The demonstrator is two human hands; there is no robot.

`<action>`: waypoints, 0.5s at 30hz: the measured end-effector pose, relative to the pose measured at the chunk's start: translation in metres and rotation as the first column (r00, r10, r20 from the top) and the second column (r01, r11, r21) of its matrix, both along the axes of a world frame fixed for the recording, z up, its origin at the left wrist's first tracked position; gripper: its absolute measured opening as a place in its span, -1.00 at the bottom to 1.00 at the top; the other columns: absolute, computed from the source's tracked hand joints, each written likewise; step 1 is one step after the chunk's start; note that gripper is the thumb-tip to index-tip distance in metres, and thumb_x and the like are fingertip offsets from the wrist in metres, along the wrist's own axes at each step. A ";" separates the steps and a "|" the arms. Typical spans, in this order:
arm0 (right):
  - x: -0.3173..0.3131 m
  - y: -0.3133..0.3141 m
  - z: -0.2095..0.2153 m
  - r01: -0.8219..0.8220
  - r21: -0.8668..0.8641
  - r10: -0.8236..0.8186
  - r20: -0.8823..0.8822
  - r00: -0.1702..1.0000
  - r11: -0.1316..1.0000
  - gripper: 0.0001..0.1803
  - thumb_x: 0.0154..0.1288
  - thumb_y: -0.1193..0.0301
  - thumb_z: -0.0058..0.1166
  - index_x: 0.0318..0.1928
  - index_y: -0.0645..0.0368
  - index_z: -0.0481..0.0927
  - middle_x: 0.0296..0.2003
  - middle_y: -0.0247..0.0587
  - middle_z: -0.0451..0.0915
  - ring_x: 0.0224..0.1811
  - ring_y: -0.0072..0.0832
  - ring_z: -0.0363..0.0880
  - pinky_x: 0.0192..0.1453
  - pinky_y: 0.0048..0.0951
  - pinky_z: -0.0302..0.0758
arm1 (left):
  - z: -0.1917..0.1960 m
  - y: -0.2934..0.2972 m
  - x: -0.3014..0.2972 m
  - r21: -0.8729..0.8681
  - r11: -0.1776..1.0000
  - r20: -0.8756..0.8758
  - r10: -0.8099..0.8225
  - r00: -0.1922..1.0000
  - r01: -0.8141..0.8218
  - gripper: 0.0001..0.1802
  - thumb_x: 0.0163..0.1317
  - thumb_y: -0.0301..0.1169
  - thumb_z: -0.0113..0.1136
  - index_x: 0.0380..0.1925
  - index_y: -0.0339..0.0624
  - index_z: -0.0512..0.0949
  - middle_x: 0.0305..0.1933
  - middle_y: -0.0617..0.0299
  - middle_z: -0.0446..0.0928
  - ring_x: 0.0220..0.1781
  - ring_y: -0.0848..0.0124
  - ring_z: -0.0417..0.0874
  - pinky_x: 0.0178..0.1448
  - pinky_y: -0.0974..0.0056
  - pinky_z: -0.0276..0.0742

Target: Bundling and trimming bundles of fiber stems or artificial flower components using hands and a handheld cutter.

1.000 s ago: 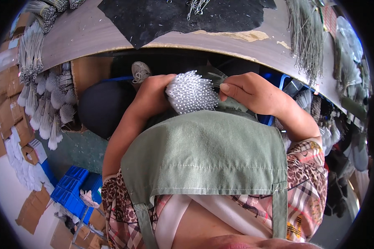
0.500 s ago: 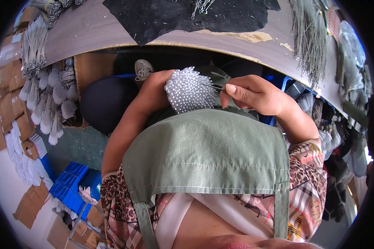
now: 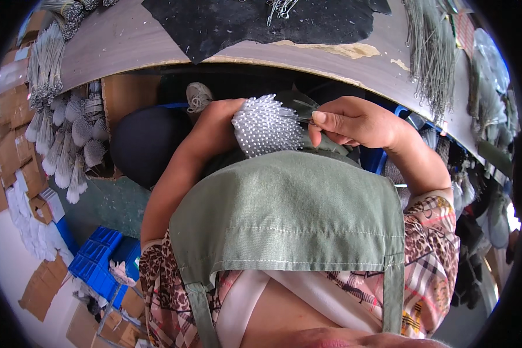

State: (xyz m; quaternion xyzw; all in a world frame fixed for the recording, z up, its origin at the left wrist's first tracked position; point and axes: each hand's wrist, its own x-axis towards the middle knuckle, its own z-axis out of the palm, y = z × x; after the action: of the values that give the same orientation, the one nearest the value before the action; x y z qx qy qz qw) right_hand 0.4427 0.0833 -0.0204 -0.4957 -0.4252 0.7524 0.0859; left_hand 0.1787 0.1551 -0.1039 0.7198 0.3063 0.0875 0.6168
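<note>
In front of my apron, my left hand (image 3: 221,117) grips a thick bundle of thin grey rods with white rounded tips (image 3: 267,127). Its fingers are mostly hidden behind the bundle, whose tips face up toward me. To the right of it, my right hand (image 3: 351,122) is closed in a pinch, thumb against forefinger, on a thin dark wire-like piece (image 3: 312,122) beside the bundle's edge. The far end of that piece is too small to make out.
A workbench (image 3: 110,43) curves across the top, with a black sheet (image 3: 261,26) on it. Wire bundles (image 3: 432,58) lie at its right. Brush bundles (image 3: 72,139) fill a carton at the left. Blue crates (image 3: 95,255) and cardboard boxes (image 3: 11,122) stand farther left.
My right hand has shifted slightly up and its forearm a little to the right. The bundle in my left hand has barely moved.
</note>
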 end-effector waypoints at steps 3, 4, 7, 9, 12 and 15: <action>0.000 0.005 0.005 -0.062 0.084 0.057 0.061 0.996 0.995 -0.46 0.47 -0.03 -0.21 -0.36 0.14 0.64 -0.67 -0.53 0.25 -0.60 -0.70 0.20 -0.50 -0.59 0.19 | -0.002 0.001 0.000 -0.012 1.000 -0.006 -0.022 1.000 0.022 -0.65 0.05 -0.49 0.34 -0.09 -0.20 0.60 -0.16 0.06 0.66 -0.08 0.28 0.70 0.03 0.26 0.55; 0.000 0.008 0.005 -0.109 0.097 0.100 0.098 0.990 0.989 -0.46 0.46 -0.02 -0.21 -0.37 0.13 0.64 -0.66 -0.51 0.27 -0.58 -0.69 0.22 -0.48 -0.58 0.21 | -0.001 0.001 0.000 0.003 0.999 -0.017 -0.040 0.999 0.040 -0.64 0.06 -0.49 0.33 -0.08 -0.19 0.60 -0.14 0.07 0.66 -0.06 0.30 0.69 0.04 0.26 0.54; 0.001 0.015 0.004 -0.182 0.112 0.169 0.119 0.978 0.977 -0.46 0.47 -0.02 -0.21 -0.38 0.12 0.65 -0.67 -0.51 0.28 -0.58 -0.68 0.22 -0.48 -0.57 0.21 | 0.000 0.001 0.000 0.011 0.998 -0.034 -0.062 0.997 0.062 -0.64 0.07 -0.50 0.32 -0.06 -0.18 0.60 -0.11 0.07 0.66 -0.04 0.32 0.68 0.06 0.27 0.53; 0.003 0.020 0.001 -0.208 0.115 0.196 0.103 0.975 0.971 -0.45 0.47 -0.02 -0.22 -0.38 0.13 0.65 -0.68 -0.53 0.26 -0.61 -0.69 0.21 -0.51 -0.58 0.19 | 0.003 0.001 0.001 0.004 0.998 -0.039 -0.068 0.997 0.068 -0.63 0.08 -0.50 0.31 -0.05 -0.18 0.59 -0.10 0.07 0.65 -0.03 0.34 0.68 0.06 0.28 0.53; 0.005 0.023 -0.006 -0.239 0.072 0.234 0.068 0.970 0.968 -0.43 0.48 -0.01 -0.24 -0.37 0.16 0.65 -0.72 -0.57 0.21 -0.67 -0.72 0.14 -0.57 -0.59 0.13 | 0.004 0.001 0.003 -0.033 0.998 -0.064 -0.062 0.996 0.061 -0.61 0.07 -0.51 0.32 -0.03 -0.19 0.59 -0.09 0.08 0.65 -0.04 0.36 0.67 0.05 0.29 0.53; 0.006 0.023 -0.011 -0.214 0.036 0.214 -0.012 0.977 0.976 -0.42 0.49 0.00 -0.25 -0.36 0.19 0.65 -0.74 -0.60 0.15 -0.72 -0.74 0.07 -0.63 -0.60 0.06 | 0.001 0.001 0.002 0.007 0.996 -0.079 -0.093 0.993 0.094 -0.61 0.06 -0.53 0.32 -0.04 -0.20 0.59 -0.10 0.08 0.66 -0.05 0.37 0.67 0.04 0.29 0.53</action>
State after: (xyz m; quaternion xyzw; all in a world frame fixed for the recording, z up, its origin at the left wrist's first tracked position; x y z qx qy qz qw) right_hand 0.4482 0.1064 -0.0314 -0.4395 -0.4882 0.7538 0.0161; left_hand 0.1808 0.1562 -0.1028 0.7396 0.2956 0.0317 0.6038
